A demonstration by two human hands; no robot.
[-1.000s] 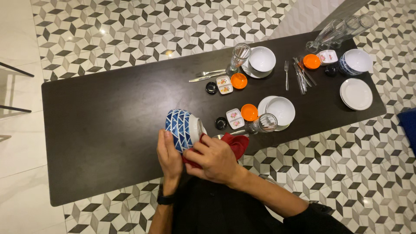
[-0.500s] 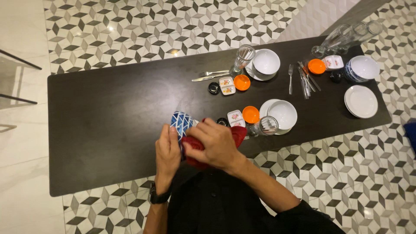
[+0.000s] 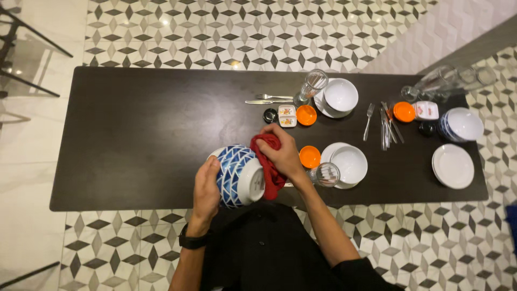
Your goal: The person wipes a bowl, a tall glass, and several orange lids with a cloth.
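My left hand (image 3: 206,189) grips a blue and white patterned bowl (image 3: 237,173), tipped on its side with its white foot facing me, above the near edge of the dark table (image 3: 134,134). My right hand (image 3: 281,153) presses a red cloth (image 3: 269,167) against the right side of the bowl. The cloth drapes down past the bowl's foot.
To the right stand two place settings: white bowls on plates (image 3: 349,163), orange dishes (image 3: 309,156), glasses (image 3: 325,174), small sauce trays and cutlery (image 3: 268,99). Farther right are stacked white plates (image 3: 453,165), another patterned bowl (image 3: 460,125) and lying glasses. Patterned floor tiles surround the table.
The bowl has been turned so its foot faces me. My right hand with the cloth moved from the bowl's near side up to its right side. The view shifted.
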